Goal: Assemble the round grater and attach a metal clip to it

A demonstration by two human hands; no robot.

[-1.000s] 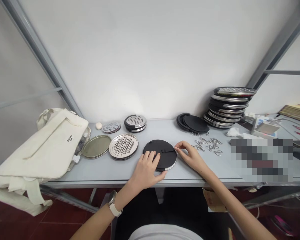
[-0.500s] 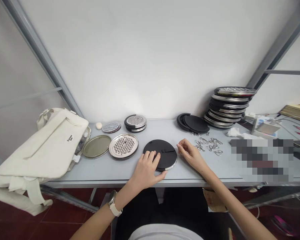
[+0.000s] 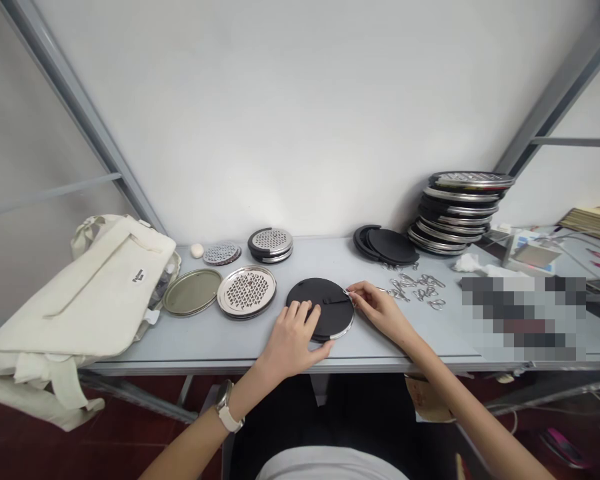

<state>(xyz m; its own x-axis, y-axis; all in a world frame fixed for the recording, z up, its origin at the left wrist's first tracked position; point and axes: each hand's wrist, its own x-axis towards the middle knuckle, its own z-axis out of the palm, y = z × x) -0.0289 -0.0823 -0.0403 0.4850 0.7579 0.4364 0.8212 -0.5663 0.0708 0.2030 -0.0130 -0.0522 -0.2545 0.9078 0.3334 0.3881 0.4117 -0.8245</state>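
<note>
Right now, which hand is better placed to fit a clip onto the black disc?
Likely the right hand: its fingers pinch a clip at the disc's edge; the left hand lies flat on it.

A cream fabric bag [image 3: 95, 293] lies at the left end of the bench [image 3: 220, 340]. Beside it sit a plain metal lid [image 3: 193, 291] and a perforated steel disc [image 3: 247, 292]. Behind them are a small white ball [image 3: 197, 251], a small perforated disc [image 3: 222, 253] and a black-rimmed grater stack [image 3: 271, 244]. Flat black discs [image 3: 390, 245] and a tall disc stack [image 3: 460, 210] stand by the wall on the right.
</note>
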